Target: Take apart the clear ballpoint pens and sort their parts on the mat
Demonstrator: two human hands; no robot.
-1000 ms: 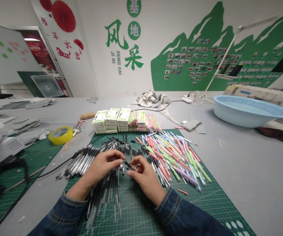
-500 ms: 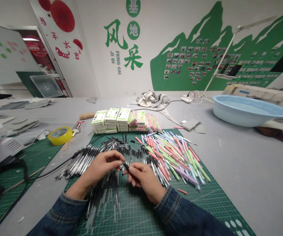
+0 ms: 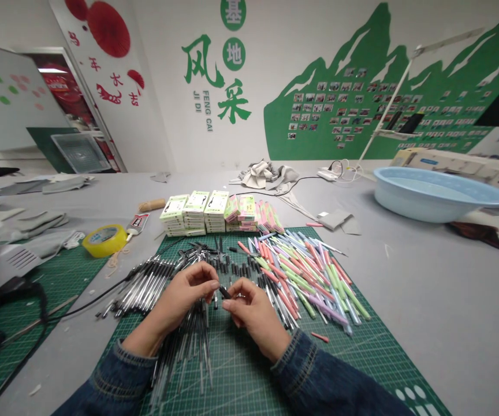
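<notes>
We hold one small black piece [image 3: 224, 292] between our two hands, just above the mat [image 3: 241, 370], slanting from about ten o'clock to four. Our left hand [image 3: 213, 285] pinches the upper end between thumb and finger; our right hand [image 3: 228, 294] grips the lower end the same way. The fingertips cover both ends, so we cannot tell whether it is one part or two joined.

To handle it well, we should line both pinches up along its length, press straight and evenly, and avoid bending it sideways. A light grip near each end seems best: something this short and smooth could easily twist or shoot out. Resting both wrists would steady us.

Room matters too. Black rods [image 3: 201, 346] spread out at seven o'clock from the piece, partly beneath our left forearm, so we do better to hold that arm high and not sweep it. Clear pens [image 3: 145, 286] lie at nine, coloured pens [image 3: 305, 277] at three, and more black bits [image 3: 243, 270] from twelve to one, near our fingers. The boxes [image 3: 195, 212] stand beyond, towards twelve, on the counter [image 3: 405, 271] side.
</notes>
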